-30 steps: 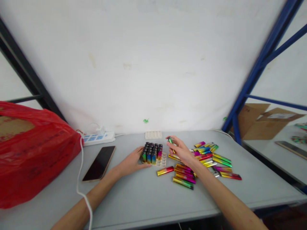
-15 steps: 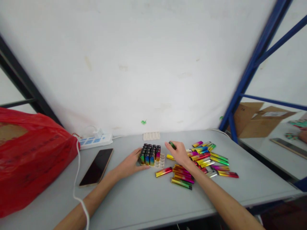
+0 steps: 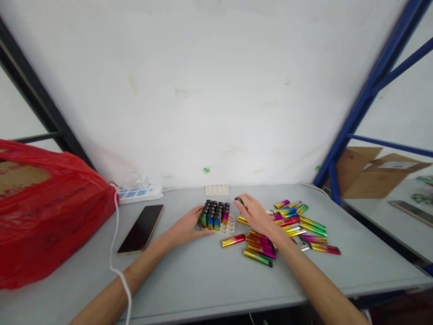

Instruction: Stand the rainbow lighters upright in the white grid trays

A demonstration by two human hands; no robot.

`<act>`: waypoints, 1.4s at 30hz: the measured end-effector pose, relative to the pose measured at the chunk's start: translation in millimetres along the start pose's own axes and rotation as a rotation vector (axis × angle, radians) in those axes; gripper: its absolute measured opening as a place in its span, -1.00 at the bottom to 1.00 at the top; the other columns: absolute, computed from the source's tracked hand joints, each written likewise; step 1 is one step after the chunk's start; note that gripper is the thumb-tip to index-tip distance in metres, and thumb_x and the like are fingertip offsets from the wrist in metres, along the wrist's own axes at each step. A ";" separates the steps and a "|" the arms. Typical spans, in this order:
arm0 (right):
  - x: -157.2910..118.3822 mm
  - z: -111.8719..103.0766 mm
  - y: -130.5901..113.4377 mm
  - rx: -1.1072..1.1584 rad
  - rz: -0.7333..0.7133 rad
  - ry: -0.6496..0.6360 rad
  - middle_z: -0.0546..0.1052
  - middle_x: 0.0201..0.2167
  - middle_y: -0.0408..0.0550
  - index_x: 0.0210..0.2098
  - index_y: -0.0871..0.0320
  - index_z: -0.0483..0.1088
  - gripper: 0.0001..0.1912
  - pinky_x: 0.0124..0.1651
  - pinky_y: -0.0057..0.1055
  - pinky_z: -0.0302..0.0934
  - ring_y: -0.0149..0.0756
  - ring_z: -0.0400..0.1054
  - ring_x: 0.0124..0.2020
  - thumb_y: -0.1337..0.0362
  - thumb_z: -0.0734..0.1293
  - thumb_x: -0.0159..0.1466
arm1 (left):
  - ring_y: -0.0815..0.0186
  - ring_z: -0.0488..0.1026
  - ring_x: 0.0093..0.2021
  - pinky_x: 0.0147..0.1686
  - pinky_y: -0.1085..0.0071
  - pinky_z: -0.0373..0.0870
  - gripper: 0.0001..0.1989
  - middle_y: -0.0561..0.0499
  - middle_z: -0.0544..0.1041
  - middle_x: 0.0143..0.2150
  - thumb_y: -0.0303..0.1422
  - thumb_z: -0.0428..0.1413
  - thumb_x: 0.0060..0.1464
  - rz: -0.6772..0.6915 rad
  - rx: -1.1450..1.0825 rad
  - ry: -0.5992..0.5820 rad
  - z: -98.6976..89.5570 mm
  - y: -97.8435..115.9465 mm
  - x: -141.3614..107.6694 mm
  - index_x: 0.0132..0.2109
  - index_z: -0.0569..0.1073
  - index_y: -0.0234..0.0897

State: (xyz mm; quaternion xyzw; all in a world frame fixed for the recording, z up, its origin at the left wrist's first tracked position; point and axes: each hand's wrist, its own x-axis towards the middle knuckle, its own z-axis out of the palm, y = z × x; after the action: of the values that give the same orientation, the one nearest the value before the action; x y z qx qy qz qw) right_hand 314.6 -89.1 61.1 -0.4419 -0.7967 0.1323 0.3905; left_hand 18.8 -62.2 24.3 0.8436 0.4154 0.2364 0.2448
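Note:
Shiny lighters with black tops (image 3: 214,215) stand upright in rows in a white tray with round-edged slots (image 3: 229,225). Slots on the tray's right side show bare. My left hand (image 3: 189,226) is wrapped around the tray's left side, thumb along the front and fingers behind. Just right of the tray, my right hand (image 3: 253,212) is closed on a lighter (image 3: 241,201), whose dark greenish end sticks out past the fingers. Beside and under my right forearm lies a loose heap of metallic lighters (image 3: 259,246) in yellow, pink, green, red and blue.
A second white tray (image 3: 217,190) lies against the wall. Left are a phone (image 3: 141,229), a power strip (image 3: 140,194), a white cable (image 3: 114,243) and a red plastic bag (image 3: 57,212). A blue frame post (image 3: 358,113) and a cardboard box (image 3: 361,174) stand right.
The whole view has shifted slightly. My right hand still holds the lighter beside the tray, tilted a little differently. My left hand stays on the tray.

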 end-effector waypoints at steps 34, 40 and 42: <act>-3.1 13.9 -20.6 -0.371 -0.025 -0.414 0.67 -0.25 0.00 -0.19 0.14 0.53 -0.59 -0.25 -0.38 0.17 -0.20 0.53 -0.29 -0.06 0.28 0.53 | -0.09 0.42 0.37 0.45 0.04 0.28 -0.26 -0.17 0.49 0.37 -0.03 0.40 0.08 0.047 0.024 0.005 -0.4 0.3 -1.1 0.33 0.46 -0.18; -5.5 -30.3 27.9 -0.388 0.041 -0.319 0.64 -0.02 0.13 0.04 0.22 0.55 -0.73 0.18 -0.29 0.24 -0.15 0.49 0.05 0.33 0.22 0.54 | -0.16 0.40 0.40 0.48 0.03 0.23 -0.20 -0.23 0.47 0.39 0.05 0.41 0.03 -0.026 0.039 0.000 -0.9 1.3 0.1 0.32 0.49 -0.23; -9.3 -42.5 52.1 -0.438 0.149 -0.352 0.61 0.06 0.21 0.09 0.26 0.55 -0.72 0.25 -0.24 0.23 -0.07 0.47 0.13 0.39 0.35 0.42 | -0.17 0.39 0.40 0.48 0.04 0.22 -0.19 -0.22 0.47 0.40 0.06 0.41 0.02 -0.026 0.045 -0.005 -1.1 1.7 0.4 0.32 0.50 -0.23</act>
State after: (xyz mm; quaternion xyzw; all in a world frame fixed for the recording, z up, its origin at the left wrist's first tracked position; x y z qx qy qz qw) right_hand 380.2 -72.4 55.5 -0.5433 -0.8271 0.0598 0.1308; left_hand 19.3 -62.5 26.3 0.8440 0.4309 0.2217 0.2299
